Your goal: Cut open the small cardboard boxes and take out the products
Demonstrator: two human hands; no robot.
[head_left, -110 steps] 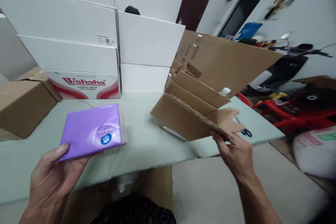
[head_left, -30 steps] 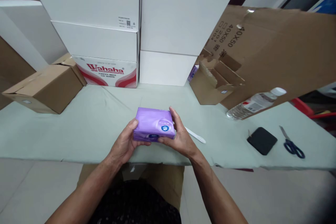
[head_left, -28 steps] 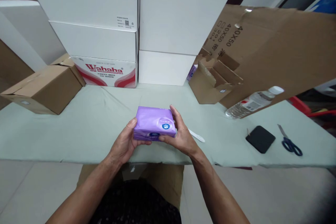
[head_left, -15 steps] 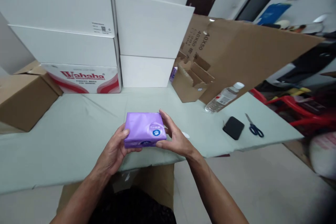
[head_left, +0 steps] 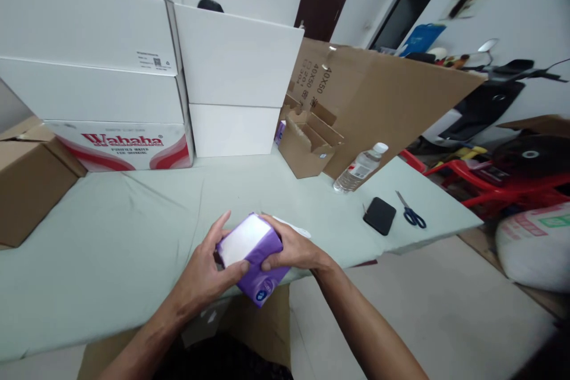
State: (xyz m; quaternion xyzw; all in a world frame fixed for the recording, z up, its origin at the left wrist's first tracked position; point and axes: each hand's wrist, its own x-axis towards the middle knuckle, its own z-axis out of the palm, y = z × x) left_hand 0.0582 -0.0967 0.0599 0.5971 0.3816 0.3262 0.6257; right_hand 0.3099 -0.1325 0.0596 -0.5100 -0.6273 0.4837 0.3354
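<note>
Both hands are on the purple pack [head_left: 259,276], which is tilted over the near edge of the surface [head_left: 146,237], its white end turned up. The left hand [head_left: 209,267] is half open, its thumb on the pack's edge and its fingers around the side at ten o'clock. The right hand [head_left: 291,247] is curled more closely over the side at two o'clock, thumb on the purple wrapper. From this angle it is hard to say whether the pack touches the surface.

Reckoned from the pack, a slim white item [head_left: 296,227] lies just past the right hand at one o'clock, partly hidden. Farther off at one o'clock stands an opened brown box [head_left: 298,151]; the black pouch [head_left: 380,215] lies at two, and the Wahaha carton [head_left: 129,159] stands between ten and eleven.
</note>
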